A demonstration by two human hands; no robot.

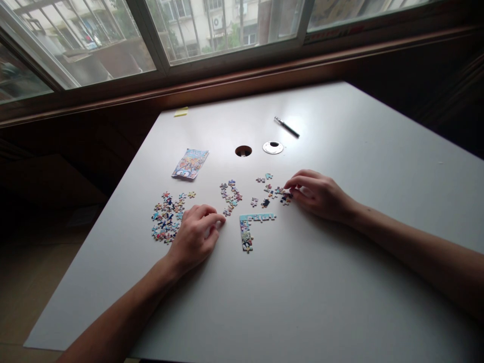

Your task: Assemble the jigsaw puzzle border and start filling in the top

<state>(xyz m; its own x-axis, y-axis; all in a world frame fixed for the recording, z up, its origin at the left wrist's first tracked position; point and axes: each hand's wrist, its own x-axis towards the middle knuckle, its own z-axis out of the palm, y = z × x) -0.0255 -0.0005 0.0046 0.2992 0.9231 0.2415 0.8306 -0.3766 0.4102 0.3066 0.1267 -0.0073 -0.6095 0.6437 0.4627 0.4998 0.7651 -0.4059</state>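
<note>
My left hand (197, 233) rests on the table beside a heap of loose jigsaw pieces (166, 220). Its fingers are loosely curled, with a gap between index finger and thumb and nothing visible in it. My right hand (319, 195) is closed, its fingertips down on a jigsaw puzzle piece (280, 190) at the edge of a small scattered group; the fingers partly cover it. Between the hands lies a joined L-shaped corner of the puzzle (245, 233), with a light blue upper strip. Above it, more loose pieces (235, 195) form a rough ring.
A colourful picture packet (191, 164) lies at the back left of the white table (302, 297). Farther back are a round cable hole (243, 151), its loose cover (273, 147), a dark pen (287, 127) and yellow tape (181, 112). Windows line the far side.
</note>
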